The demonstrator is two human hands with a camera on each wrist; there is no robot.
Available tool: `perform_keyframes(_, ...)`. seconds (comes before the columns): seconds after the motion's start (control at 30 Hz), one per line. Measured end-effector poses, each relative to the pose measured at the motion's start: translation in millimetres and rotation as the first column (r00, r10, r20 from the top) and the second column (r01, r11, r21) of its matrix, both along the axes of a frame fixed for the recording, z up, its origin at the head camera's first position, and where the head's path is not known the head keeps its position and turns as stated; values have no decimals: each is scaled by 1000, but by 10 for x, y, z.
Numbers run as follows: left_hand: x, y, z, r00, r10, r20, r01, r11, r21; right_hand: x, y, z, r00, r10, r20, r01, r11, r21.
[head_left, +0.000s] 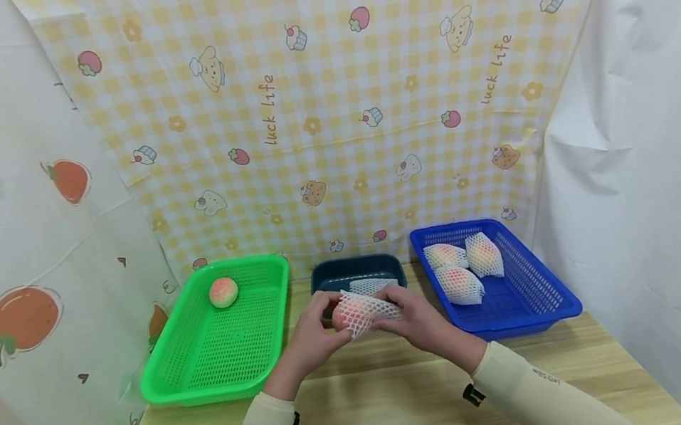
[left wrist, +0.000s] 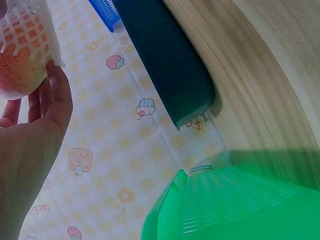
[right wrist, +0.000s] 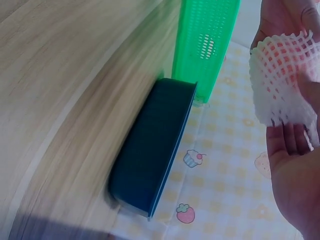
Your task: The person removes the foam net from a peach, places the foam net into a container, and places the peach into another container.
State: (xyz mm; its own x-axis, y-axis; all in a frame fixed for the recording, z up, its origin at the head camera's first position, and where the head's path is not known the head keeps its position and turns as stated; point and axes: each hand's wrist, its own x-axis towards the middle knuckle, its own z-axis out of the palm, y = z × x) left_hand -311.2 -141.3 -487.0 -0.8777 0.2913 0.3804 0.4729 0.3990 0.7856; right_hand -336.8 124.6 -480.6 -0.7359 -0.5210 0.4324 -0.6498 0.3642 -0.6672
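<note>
Table (head_left: pixel 367 417); left hand (head_left: pixel 310 333) grips peach (head_left: pixel 339 319), right hand (head_left: pixel 417 315) net (head_left: pixel 366 309); unwrapped peach (head_left: pixel 223 292) head-view only.

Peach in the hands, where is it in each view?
Head: below centre, the peach between left hand and right hand.
Left wrist: top left corner, partly inside the white net.
Right wrist: upper right, seen through the net.
Landmark: the dark tray, in all three views.

A pink-and-cream peach (head_left: pixel 339 318), held aloft, sits partly inside a white foam net (head_left: pixel 362 309), its left end bare
</note>
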Motion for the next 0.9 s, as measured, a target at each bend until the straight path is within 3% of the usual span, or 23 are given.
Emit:
perform_keyframes(0.5, 8, -44, 18, 1000, 10, 15, -11, 1000, 19, -22, 80, 32, 1000, 21, -8, -21, 999, 29)
perform_keyframes(0.9, 34, -46, 50, 998, 36, 54, -38, 999, 22, -52, 106, 69, 1000, -18, -18, 21, 987, 157)
